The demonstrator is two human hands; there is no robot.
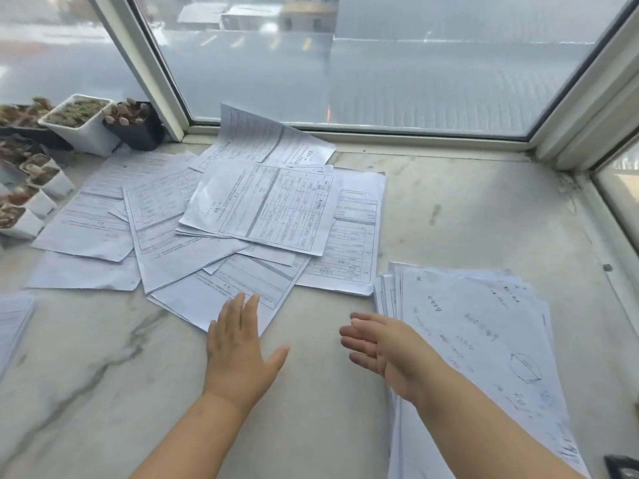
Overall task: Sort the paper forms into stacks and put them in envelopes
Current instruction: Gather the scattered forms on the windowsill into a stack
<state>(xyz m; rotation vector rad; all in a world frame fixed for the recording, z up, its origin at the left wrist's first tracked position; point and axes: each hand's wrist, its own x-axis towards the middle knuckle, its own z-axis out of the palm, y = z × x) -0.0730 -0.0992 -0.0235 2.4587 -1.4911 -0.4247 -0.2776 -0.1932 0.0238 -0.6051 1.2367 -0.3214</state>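
Forms scattered beyond flat hands

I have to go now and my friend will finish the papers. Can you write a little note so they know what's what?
Left hand: open, fingertips on the nearest sheet of the loose pile.
Right hand: open, holding nothing, beside the stack on the right.
Another stack pokes in at the left edge.
Done: some forms are stacked.
Left: sort the loose pile, then fill envelopes; none are in view.
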